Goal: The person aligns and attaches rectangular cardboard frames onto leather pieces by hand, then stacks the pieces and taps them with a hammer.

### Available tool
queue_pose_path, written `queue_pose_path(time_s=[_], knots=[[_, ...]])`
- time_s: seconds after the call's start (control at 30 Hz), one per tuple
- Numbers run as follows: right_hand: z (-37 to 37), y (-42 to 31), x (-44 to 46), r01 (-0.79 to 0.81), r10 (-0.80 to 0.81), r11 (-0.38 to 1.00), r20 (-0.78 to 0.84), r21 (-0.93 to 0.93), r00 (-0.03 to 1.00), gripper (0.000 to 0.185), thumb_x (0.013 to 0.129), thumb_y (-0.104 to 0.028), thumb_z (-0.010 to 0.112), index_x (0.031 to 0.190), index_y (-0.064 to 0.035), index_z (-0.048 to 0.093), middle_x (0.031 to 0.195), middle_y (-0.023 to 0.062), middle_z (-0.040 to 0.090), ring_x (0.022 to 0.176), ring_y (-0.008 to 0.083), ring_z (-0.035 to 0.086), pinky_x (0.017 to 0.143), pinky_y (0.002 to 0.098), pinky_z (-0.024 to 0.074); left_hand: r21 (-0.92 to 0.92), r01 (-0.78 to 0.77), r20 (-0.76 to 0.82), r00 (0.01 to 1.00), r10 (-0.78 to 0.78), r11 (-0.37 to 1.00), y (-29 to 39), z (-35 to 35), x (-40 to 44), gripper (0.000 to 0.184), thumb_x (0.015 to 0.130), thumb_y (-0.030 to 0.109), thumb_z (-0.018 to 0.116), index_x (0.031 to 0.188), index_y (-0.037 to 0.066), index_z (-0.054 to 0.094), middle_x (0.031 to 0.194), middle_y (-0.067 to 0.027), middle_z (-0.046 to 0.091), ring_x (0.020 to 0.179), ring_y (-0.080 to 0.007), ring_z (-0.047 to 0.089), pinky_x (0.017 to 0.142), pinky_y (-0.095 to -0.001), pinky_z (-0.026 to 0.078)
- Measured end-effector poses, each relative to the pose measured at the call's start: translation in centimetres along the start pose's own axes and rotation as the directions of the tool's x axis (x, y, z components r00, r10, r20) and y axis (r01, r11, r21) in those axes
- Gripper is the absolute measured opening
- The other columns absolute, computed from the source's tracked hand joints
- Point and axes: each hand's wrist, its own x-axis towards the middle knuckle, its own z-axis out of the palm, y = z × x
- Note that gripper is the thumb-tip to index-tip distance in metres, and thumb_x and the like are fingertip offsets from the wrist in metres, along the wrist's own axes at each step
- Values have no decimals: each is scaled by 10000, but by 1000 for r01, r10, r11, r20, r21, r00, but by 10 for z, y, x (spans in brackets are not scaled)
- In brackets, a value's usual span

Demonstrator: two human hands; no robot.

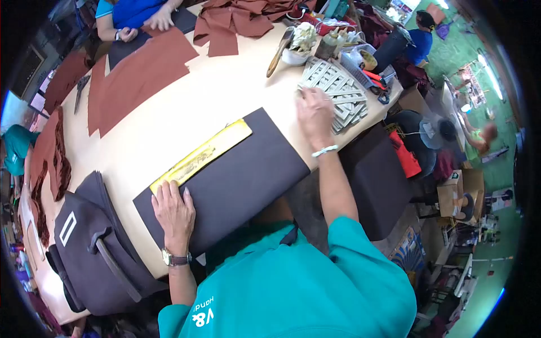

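A folded dark fabric panel (236,174) lies at the table edge in front of me. Along its far side rests a yellow strip-shaped template (203,153) with dark writing. My left hand (173,211) is open, its fingers lying flat on the fabric and reaching the near end of the yellow template. At the right, my right hand (315,112) is open over the near left edge of a pile of pale slotted templates (338,84). Its fingers are bent downward and slightly blurred; whether they touch a template I cannot tell.
Dark fabric pieces (98,248) with a hammer-like tool (110,256) hang over the table's left edge. Brown fabric (141,79) lies across from me, near a co-worker's hands (160,19). Scissors (80,93), a brush (280,52) and a blue basket (356,72) are also on the table.
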Motion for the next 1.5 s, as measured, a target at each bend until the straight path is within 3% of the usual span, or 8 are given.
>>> queue_pose_path(time_s=[0.17,0.5,0.73,0.83,0.9,1.03,1.17,1.5], knots=[[-10,64,20,-310,337,916,70,-255,939,373,780,-350,632,1011,-58,619,1021,128,567,965,307,559,827,436,431,7,-3,1,1000,3,1000,2,1,4,324,850,192,524,1125,21,528,971,-151,526,922,-291,512,817,-404,391],[-10,73,22,-275,316,936,174,-221,933,281,829,-254,517,891,7,601,800,198,630,750,377,619,712,467,493,-19,-13,-15,1000,13,1000,0,1,3,333,847,213,536,1120,22,549,979,-158,528,935,-294,516,803,-399,401],[-61,98,41,-374,312,885,-243,-277,919,151,814,-124,469,887,-45,575,767,204,627,754,384,619,673,481,475,-13,-15,-23,1000,15,1000,0,4,4,336,843,225,548,1119,34,554,954,-137,530,933,-287,520,810,-391,415],[-93,80,44,-64,-52,978,-526,-200,849,216,869,-91,495,1032,-12,612,979,163,603,867,344,594,719,439,482,2,-9,-1,1000,9,1000,-2,1,4,346,839,227,552,1127,35,552,946,-137,533,939,-290,522,815,-389,420],[-103,52,38,-35,52,999,-570,40,820,198,876,-68,522,1028,-5,632,968,148,618,828,286,606,695,369,494,4,-3,9,1000,3,1000,-1,2,4,352,835,227,556,1129,33,552,936,-141,533,942,-291,523,816,-388,420],[-81,4,12,-138,338,677,-139,723,931,245,877,-39,548,1117,-4,583,934,101,655,767,143,625,624,258,486,-4,10,24,1000,-9,1000,0,5,1,335,835,224,557,1107,30,559,911,-141,527,916,-286,526,793,-391,424],[-42,-46,-27,-416,167,274,383,867,909,363,861,-11,570,1215,15,493,870,64,663,756,74,603,593,176,455,-18,-19,-37,999,18,1000,-7,8,7,249,829,201,557,1010,33,584,859,-120,533,822,-269,532,706,-383,424],[-6,-105,-69,-629,-32,403,697,665,716,423,863,-23,519,1265,61,415,814,92,668,679,73,597,534,181,458,-533,98,128,991,-34,841,-60,2,25,153,863,76,517,911,-4,638,917,-102,587,833,-251,576,745,-344,468]])
